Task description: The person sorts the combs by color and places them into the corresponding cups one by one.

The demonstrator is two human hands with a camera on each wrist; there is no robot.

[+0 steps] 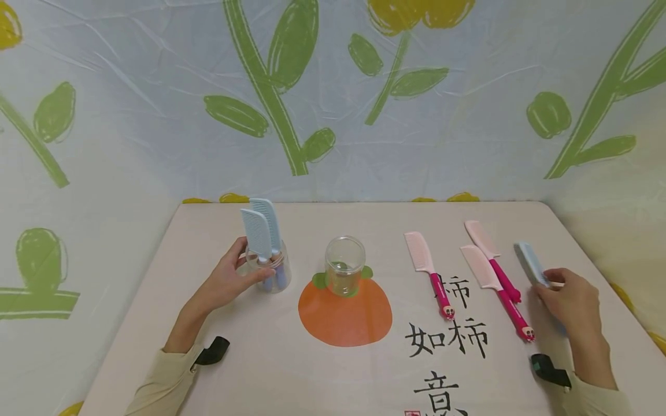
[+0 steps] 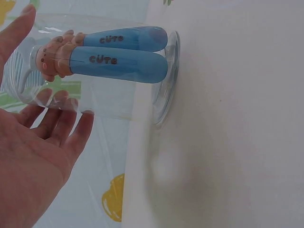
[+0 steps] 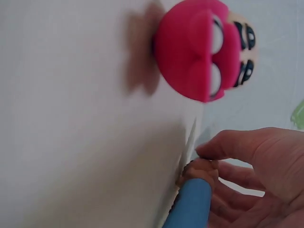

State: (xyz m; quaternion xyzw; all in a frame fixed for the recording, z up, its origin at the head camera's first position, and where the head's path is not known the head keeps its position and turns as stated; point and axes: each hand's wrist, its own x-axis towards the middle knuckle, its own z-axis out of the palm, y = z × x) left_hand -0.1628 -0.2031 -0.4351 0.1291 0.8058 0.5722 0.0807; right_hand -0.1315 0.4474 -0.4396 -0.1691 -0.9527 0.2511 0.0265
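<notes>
My left hand holds a clear jar standing on the table, thumb on one side and fingertips on the other. Two light blue combs stand in it, teeth end up; their blue handles show through the wall in the left wrist view. At the table's right side, my right hand pinches a third blue comb near the small brown figure at its neck. The blade points away from me, and part of the blue handle shows below the thumb.
Another clear jar stands mid-table over the printed orange fruit. Left of my right hand lie three pink combs: one apart, two close together. A pink handle's end shows large in the right wrist view.
</notes>
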